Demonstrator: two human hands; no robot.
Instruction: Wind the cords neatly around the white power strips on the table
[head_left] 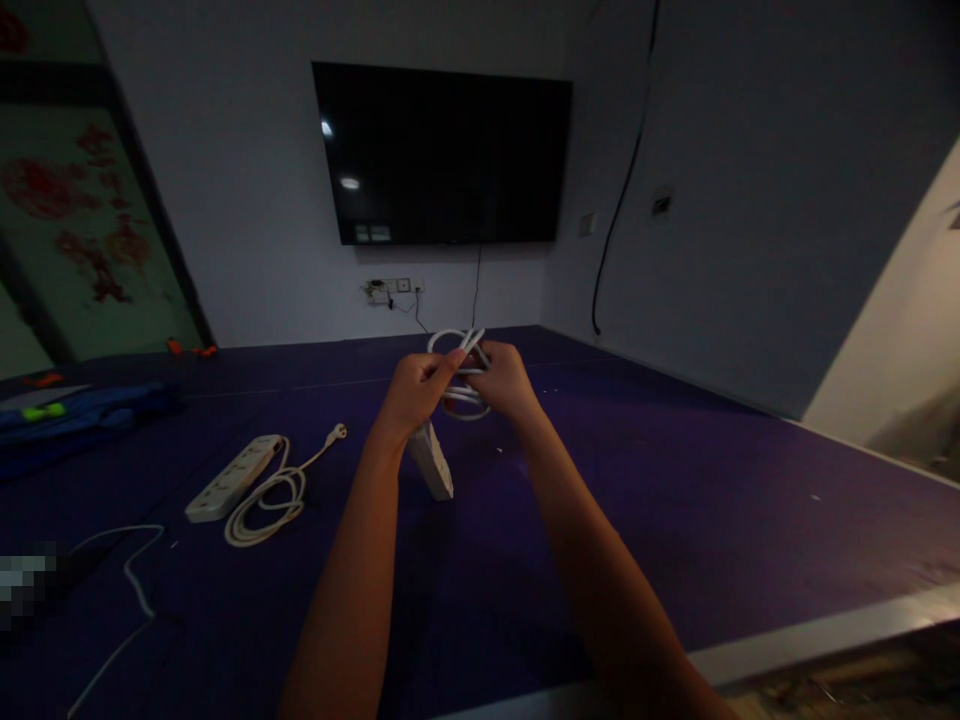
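Observation:
A looped white power cord (466,398) is held up over the purple surface between both hands. My left hand (421,388) is closed on the cord, its thumb pressed toward the bundle. Facing it, my right hand (504,378) grips the loops from the other side, its fingertips partly hidden behind the cord. Below my left hand hangs a white power strip (433,465), tilted, its upper end covered by that hand. To the left lies a second white power strip (234,480) with its own loosely coiled cord (266,510) and plug (337,433).
The purple surface (675,520) reaches to the wall, with a pale front edge (817,640). Blue cloth (97,415) lies at far left, a thin white cable (135,575) nearer me. A black television (450,155) hangs above wall sockets (394,287); a black cable (622,210) dangles right.

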